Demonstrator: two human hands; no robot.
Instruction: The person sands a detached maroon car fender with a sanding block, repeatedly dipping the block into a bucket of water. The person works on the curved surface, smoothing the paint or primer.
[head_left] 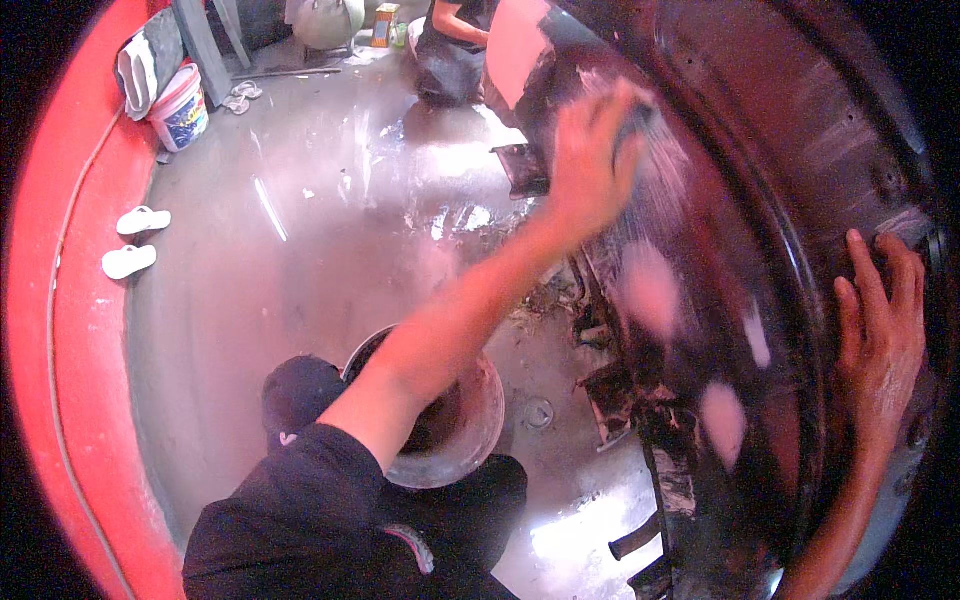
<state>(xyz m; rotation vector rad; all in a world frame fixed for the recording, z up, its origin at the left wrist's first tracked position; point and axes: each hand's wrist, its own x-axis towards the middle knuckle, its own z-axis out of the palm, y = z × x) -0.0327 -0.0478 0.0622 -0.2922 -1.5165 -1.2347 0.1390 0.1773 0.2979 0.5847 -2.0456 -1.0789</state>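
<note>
- Forward, a person's left hand [597,165], blurred, curls its fingers about a dark pad [636,122] against a glossy, curved dark panel [715,320].
- The pad lies under the fingers, toward the panel's far end; its exact shape is lost in the blur.
- A pale, scuffed streak [668,175] marks the panel just beside that hand, while two pink patches [650,290] sit nearer the person, close to the panel's left edge.
- The right hand [882,325], fingers spread, rests on the dark surface beyond a raised ridge [790,245], well apart from the pad.
- Beneath the left forearm, a wide bucket [492,430] stands on the grey floor [270,290].
- White slippers [130,262] lie at the floor's left edge; another person [445,65] crouches near its far edge.
</note>
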